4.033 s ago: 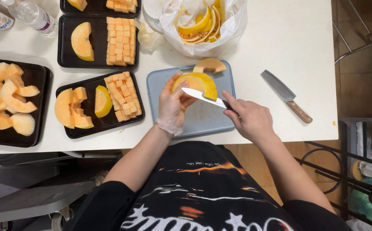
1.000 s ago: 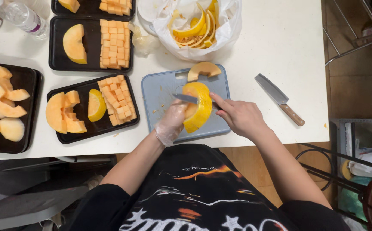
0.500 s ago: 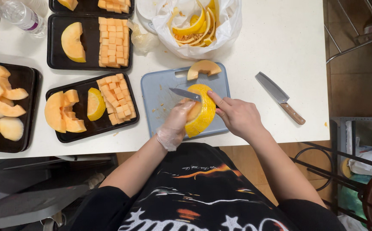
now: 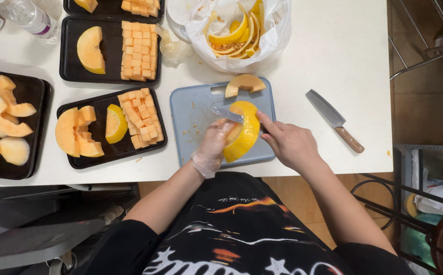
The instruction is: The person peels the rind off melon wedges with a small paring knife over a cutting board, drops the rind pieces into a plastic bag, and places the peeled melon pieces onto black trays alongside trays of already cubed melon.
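Note:
A yellow-skinned melon wedge (image 4: 245, 133) stands on its edge on the grey-blue cutting board (image 4: 190, 122). My left hand (image 4: 212, 146), in a thin clear glove, steadies the wedge from the left. My right hand (image 4: 288, 144) grips a small knife whose blade (image 4: 228, 114) lies across the top of the wedge, pointing left. A second, peeled orange melon piece (image 4: 245, 83) rests at the board's far edge.
A wooden-handled cleaver (image 4: 333, 120) lies right of the board. Black trays hold orange melon cubes (image 4: 139, 119), slices (image 4: 90, 49) and peeled wedges (image 4: 2, 118). A white plastic bag with yellow rinds (image 4: 236, 28) sits behind the board. Water bottle (image 4: 27, 16) at far left. Table edge runs below the board.
The wedge came down from being held above the board to resting on it. The knife blade has shifted from the wedge's side to across its top, and my hands drew nearer.

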`<state>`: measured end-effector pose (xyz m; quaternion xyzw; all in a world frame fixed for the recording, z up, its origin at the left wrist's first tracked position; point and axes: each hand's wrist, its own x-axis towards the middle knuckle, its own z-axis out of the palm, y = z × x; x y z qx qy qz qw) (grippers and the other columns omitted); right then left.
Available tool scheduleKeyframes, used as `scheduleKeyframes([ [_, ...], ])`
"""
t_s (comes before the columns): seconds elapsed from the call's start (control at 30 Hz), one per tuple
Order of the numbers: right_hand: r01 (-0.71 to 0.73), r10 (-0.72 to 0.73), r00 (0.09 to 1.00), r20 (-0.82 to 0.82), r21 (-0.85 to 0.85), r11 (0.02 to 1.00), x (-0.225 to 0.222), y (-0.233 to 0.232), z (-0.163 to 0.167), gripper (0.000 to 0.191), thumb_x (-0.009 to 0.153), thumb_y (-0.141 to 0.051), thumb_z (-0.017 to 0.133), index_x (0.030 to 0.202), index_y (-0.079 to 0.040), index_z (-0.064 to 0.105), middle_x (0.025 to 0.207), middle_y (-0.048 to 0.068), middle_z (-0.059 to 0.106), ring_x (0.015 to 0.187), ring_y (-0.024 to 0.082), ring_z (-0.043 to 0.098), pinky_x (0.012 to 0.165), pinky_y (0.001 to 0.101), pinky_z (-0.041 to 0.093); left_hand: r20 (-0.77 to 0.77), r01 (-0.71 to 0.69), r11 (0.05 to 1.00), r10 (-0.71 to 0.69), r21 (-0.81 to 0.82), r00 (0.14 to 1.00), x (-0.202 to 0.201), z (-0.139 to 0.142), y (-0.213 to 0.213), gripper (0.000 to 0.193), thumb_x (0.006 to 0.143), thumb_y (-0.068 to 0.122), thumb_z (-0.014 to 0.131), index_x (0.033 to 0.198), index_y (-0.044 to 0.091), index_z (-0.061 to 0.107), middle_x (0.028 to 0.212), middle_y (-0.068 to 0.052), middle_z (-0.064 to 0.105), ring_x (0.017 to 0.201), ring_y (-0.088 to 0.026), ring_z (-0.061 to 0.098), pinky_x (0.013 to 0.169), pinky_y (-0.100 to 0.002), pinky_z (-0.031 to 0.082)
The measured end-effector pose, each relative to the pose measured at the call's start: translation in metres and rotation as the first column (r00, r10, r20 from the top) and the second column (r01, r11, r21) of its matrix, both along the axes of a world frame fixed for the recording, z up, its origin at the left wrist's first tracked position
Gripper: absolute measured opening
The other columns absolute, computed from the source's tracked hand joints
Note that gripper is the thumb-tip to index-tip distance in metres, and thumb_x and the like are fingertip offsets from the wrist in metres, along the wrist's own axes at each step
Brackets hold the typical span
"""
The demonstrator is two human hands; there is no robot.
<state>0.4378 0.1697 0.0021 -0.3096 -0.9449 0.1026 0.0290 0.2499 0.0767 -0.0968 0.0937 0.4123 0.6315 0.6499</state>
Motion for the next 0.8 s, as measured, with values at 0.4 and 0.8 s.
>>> scheduleKeyframes([
  [0.4, -0.090, 0.092, 0.996, 0.021, -0.072, 0.993, -0.002, 0.017, 0.012, 0.056, 0.099, -0.038, 0.058, 0.151, -0.022, 0.049, 0.090, 0.005, 0.071, 0.075, 0.029, 0.069, 0.061, 0.0416, 0.054, -0.066, 0.143, 0.989, -0.140, 0.043, 0.988, -0.038, 0.026, -0.002, 0.028, 0.102, 0.017, 0.063, 0.121, -0.002, 0.068, 0.110, -0.007, 0.073, 0.098, -0.014, 0.071, 0.087, -0.029, 0.057],
  [0.8, -0.088, 0.080, 0.996, -0.044, -0.214, 0.973, -0.003, 0.028, 0.014, 0.059, 0.097, -0.031, 0.059, 0.153, -0.018, 0.045, 0.092, 0.008, 0.071, 0.077, 0.033, 0.068, 0.064, 0.0445, 0.053, -0.089, 0.222, 0.973, -0.216, 0.065, 0.972, -0.043, 0.023, 0.001, 0.030, 0.099, 0.015, 0.067, 0.121, -0.006, 0.067, 0.108, -0.009, 0.075, 0.095, -0.014, 0.072, 0.086, -0.027, 0.058],
])
